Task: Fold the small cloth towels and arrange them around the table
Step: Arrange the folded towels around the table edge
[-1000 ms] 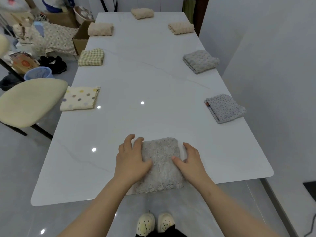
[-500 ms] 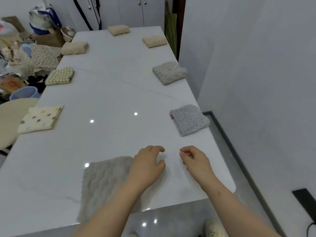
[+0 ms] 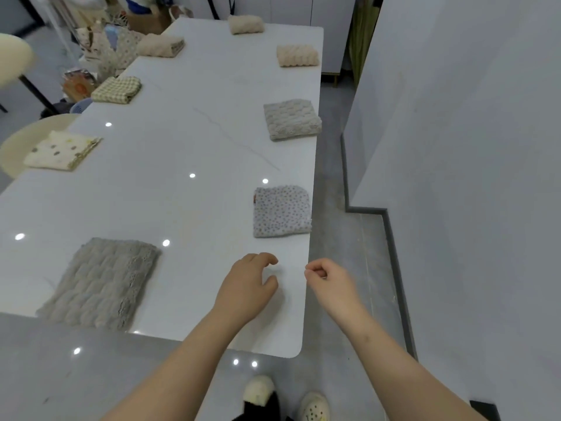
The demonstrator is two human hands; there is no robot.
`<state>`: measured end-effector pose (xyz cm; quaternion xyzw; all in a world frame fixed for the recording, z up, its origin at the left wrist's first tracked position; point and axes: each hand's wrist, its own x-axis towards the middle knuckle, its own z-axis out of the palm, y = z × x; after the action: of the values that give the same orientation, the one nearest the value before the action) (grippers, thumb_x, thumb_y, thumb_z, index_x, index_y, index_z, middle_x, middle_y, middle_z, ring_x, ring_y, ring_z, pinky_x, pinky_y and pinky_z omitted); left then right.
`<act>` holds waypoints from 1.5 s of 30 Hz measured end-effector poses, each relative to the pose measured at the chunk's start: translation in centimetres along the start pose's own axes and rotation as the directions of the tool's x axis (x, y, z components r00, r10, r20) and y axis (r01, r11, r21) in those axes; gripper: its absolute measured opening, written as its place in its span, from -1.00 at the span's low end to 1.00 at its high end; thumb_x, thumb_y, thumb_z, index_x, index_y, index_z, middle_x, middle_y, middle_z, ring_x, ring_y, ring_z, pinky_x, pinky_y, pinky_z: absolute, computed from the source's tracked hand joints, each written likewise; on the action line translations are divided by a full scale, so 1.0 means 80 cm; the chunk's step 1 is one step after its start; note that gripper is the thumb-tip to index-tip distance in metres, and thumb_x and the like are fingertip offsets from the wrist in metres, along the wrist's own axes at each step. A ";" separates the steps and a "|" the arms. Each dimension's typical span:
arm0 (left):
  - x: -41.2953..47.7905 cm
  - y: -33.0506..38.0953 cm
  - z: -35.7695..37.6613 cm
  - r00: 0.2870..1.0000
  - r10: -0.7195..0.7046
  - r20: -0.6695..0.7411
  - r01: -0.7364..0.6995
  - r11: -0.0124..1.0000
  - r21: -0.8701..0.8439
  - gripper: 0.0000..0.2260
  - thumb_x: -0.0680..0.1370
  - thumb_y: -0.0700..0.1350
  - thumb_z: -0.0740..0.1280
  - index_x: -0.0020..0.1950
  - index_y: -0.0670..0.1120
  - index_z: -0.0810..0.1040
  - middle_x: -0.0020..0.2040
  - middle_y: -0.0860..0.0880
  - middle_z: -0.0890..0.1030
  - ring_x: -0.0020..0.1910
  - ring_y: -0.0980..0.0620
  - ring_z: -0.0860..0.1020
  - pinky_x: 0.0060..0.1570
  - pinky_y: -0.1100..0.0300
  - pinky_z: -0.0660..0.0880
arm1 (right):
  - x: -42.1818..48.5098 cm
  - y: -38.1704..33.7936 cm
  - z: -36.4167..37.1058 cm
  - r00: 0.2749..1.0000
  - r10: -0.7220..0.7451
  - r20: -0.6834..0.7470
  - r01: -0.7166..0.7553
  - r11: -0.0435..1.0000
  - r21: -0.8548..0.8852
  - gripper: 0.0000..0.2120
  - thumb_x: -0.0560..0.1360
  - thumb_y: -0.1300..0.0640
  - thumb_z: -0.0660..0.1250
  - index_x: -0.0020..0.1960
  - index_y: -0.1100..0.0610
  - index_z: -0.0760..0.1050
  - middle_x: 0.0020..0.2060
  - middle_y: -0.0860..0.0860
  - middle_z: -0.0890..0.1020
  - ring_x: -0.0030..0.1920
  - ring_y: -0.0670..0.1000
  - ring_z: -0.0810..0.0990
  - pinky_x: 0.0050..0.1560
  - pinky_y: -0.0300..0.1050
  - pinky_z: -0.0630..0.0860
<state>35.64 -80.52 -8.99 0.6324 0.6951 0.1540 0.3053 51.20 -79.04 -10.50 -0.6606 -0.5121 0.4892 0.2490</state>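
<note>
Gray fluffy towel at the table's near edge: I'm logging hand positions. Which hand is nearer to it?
Left. The left hand is over the table, right of the gray fluffy towel, not touching; the right hand is farther right, by the table edge.

Grey floor (image 3: pixel 334 253) (glossy), pale wall (image 3: pixel 470 147), cream chair (image 3: pixel 12 59)

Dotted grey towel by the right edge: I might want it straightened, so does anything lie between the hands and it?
Nothing visible. Only bare table separates the left hand and right hand from the dotted grey towel.
</note>
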 end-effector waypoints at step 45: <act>0.181 0.026 0.007 0.561 -0.757 -0.334 0.610 0.651 -0.451 -0.61 0.53 -0.07 0.23 0.36 -0.03 0.34 0.24 -0.07 0.43 0.09 0.00 0.49 -0.03 0.20 0.41 | 0.312 -0.127 -0.032 0.720 -0.181 0.670 0.424 0.879 -0.217 -0.61 0.49 0.16 0.29 0.28 0.05 0.30 -0.15 -0.13 0.41 -0.23 -0.23 0.42 -0.41 -0.47 0.34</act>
<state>37.43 -66.23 -11.49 0.1956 0.9101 0.2761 0.2391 49.00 -52.08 -10.78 -0.3967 -0.7475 0.5325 0.0166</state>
